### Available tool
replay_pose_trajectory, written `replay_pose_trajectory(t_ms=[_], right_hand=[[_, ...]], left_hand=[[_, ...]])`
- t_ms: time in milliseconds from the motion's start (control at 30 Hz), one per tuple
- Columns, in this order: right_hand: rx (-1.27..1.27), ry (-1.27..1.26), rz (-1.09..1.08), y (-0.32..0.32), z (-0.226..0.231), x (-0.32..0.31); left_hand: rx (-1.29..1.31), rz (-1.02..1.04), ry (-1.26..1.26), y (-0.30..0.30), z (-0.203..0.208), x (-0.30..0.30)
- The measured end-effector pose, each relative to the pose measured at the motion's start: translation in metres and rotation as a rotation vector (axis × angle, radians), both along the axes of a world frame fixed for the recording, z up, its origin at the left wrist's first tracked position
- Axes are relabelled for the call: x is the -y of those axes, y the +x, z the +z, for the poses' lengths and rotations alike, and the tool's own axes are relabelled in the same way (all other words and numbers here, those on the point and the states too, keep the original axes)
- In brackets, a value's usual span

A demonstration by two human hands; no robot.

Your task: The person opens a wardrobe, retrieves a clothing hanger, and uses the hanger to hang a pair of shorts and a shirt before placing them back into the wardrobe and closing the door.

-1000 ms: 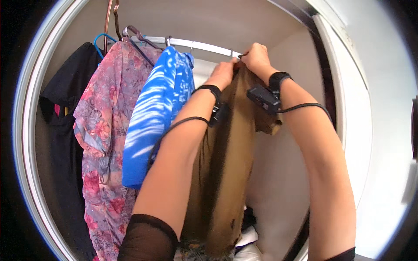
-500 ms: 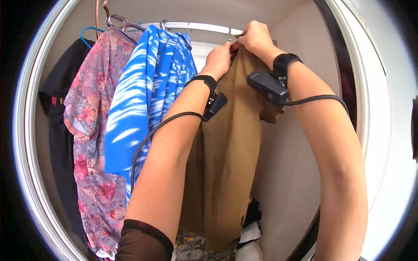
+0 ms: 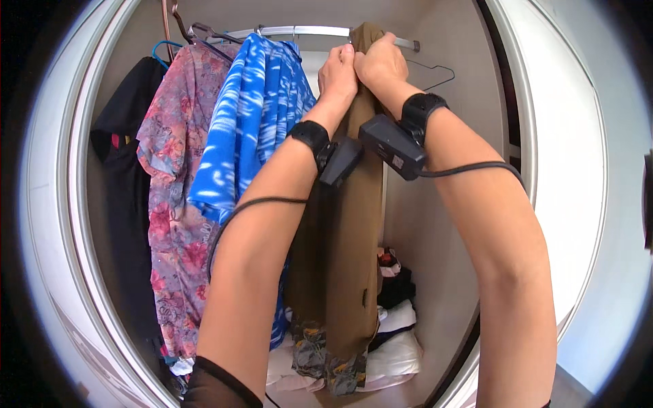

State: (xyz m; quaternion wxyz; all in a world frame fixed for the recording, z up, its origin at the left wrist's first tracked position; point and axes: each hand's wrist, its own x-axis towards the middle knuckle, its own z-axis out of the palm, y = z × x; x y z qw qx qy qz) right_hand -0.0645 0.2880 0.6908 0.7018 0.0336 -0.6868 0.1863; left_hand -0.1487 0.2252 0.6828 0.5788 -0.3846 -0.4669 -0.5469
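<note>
A long olive-brown garment (image 3: 350, 251) hangs down inside the wardrobe, its hem in a grey patterned cloth. Near its top, my left hand (image 3: 338, 73) is closed on the left edge. My right hand (image 3: 382, 62) grips the same garment just beside it, the two hands almost touching. Above my hands the cloth rises in a narrow fold in front of the metal rail (image 3: 306, 31). Whether a hanger is inside the garment is hidden. Both wrists wear black straps with small boxes and cables.
Left along the rail hang a blue-and-white shirt (image 3: 231, 149), a pink floral garment (image 3: 173, 183) and a black garment (image 3: 126, 197). A thin wire hanger (image 3: 435, 76) shows right of my right hand. Folded clothes (image 3: 398, 347) lie at the bottom. The wardrobe's side wall (image 3: 442, 204) stands at right.
My hands have come closer together and the brown garment is gathered narrower, its top now up at the rail. The wire hanger has come into sight as the view shifted.
</note>
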Motion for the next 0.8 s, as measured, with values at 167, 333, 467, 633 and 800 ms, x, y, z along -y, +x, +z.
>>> replay_pose_trajectory(t_ms=[167, 333, 467, 633, 800], right_hand=[[0.185, -0.11, -0.007, 0.012, -0.044, 0.01], [0.261, -0.087, 0.116, 0.012, -0.104, 0.0], [0.6, -0.159, 0.021, -0.005, -0.153, 0.0], [0.892, -0.213, 0.09, 0.003, -0.243, 0.013], [1.053, -0.215, 0.08, -0.004, -0.307, -0.015]], left_hand=[[0.175, -0.165, 0.075, 0.028, -0.056, 0.005], [0.043, -0.192, 0.03, 0.041, -0.157, 0.011], [0.113, -0.047, -0.187, 0.036, -0.242, 0.023], [0.461, -0.02, -0.54, 0.037, -0.326, 0.034], [0.615, -0.063, -0.685, 0.054, -0.381, 0.02]])
